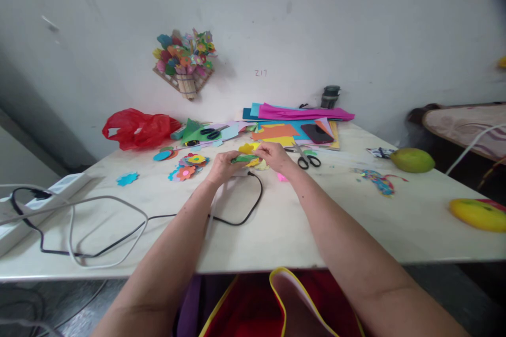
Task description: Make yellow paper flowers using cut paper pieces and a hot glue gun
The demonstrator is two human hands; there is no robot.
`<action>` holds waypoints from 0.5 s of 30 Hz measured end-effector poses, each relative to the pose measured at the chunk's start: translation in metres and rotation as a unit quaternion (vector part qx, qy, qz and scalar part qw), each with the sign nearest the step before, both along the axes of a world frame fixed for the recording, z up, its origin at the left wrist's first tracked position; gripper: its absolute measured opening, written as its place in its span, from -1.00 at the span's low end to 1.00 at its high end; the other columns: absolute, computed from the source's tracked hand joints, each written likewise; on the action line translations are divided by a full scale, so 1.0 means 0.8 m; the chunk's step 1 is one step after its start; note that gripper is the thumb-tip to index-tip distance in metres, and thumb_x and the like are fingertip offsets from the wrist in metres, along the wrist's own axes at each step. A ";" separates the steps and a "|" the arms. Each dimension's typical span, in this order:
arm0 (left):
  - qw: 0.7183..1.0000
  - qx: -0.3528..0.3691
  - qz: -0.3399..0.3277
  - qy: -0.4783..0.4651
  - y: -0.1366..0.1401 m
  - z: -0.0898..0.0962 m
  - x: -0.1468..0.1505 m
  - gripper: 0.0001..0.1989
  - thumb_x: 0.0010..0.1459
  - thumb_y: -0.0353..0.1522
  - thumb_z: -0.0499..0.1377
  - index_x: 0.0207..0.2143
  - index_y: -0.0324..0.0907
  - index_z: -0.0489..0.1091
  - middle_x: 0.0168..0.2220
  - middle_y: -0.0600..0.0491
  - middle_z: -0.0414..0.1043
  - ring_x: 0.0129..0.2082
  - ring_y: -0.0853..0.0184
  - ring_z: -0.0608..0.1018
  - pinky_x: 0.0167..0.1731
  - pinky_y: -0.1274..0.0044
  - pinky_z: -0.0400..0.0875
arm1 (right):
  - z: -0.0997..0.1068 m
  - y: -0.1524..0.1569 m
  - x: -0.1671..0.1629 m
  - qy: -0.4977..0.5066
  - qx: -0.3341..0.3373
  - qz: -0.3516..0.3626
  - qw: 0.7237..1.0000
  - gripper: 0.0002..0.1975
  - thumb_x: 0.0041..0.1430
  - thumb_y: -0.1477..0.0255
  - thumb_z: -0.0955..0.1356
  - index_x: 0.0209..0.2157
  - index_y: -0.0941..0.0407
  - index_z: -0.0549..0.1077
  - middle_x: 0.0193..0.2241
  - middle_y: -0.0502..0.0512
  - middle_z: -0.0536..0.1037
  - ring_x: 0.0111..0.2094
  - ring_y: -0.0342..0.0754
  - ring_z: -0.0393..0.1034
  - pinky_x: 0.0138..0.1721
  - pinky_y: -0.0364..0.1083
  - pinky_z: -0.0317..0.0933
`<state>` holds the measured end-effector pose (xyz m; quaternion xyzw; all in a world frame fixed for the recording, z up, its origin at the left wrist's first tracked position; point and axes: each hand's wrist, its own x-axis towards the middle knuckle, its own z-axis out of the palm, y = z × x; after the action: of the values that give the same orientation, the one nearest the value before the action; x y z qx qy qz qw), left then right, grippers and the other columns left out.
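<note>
Your left hand (223,167) grips a small, flat green piece (244,158) above the white, grey-veined table (269,242), in the space between your 2 hands. Your right hand (274,155) is bent in at that piece's right end; I cannot tell whether its fingers pinch it. Just beyond lies a yellow flower-shaped cutout (245,148). To the left sits a pile of multicoloured flower-shaped cutouts (186,172), then 1 blue scalloped cutout (127,179). Black-handled metal scissors (304,158) lie just right of your right hand.

Bare forearms (174,253), red garment (245,310), yellow edging (281,269)
</note>
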<state>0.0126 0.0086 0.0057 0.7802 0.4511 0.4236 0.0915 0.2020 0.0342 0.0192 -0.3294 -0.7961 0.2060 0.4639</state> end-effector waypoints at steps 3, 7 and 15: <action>1.000 0.006 -0.008 0.006 -0.002 0.000 0.001 -0.73 -0.05 -0.23 0.17 -0.38 -0.26 0.45 -0.46 0.08 0.43 -0.44 0.42 0.42 -0.40 0.64 0.25 | -0.002 0.002 -0.001 -0.025 0.027 -0.015 0.999 -0.76 0.05 0.37 0.26 -0.63 0.15 0.28 -0.66 -0.02 0.33 -0.54 -0.19 0.17 -0.49 -0.19 0.04; 1.000 0.006 0.003 0.015 -0.004 0.002 0.004 -0.73 -0.07 -0.23 0.17 -0.41 -0.27 0.45 -0.50 0.10 0.39 -0.48 0.44 0.38 -0.43 0.65 0.23 | -0.003 0.003 -0.002 -0.031 0.030 -0.024 0.999 -0.77 0.05 0.37 0.26 -0.63 0.14 0.24 -0.66 -0.03 0.31 -0.54 -0.18 0.16 -0.49 -0.19 0.03; 1.000 -0.003 0.026 0.005 -0.004 0.001 0.002 -0.69 -0.09 -0.16 0.18 -0.55 -0.28 0.38 -0.63 0.18 0.16 -0.57 0.50 0.22 -0.55 0.66 0.12 | -0.002 -0.003 -0.005 0.026 -0.044 0.023 0.998 -0.79 0.05 0.32 0.26 -0.57 0.13 0.28 -0.64 -0.02 0.32 -0.57 -0.17 0.20 -0.52 -0.18 0.10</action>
<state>0.0142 0.0058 0.0067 0.7704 0.4728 0.4200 0.0809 0.1978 0.0321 0.0173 -0.3256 -0.7816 0.2600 0.4642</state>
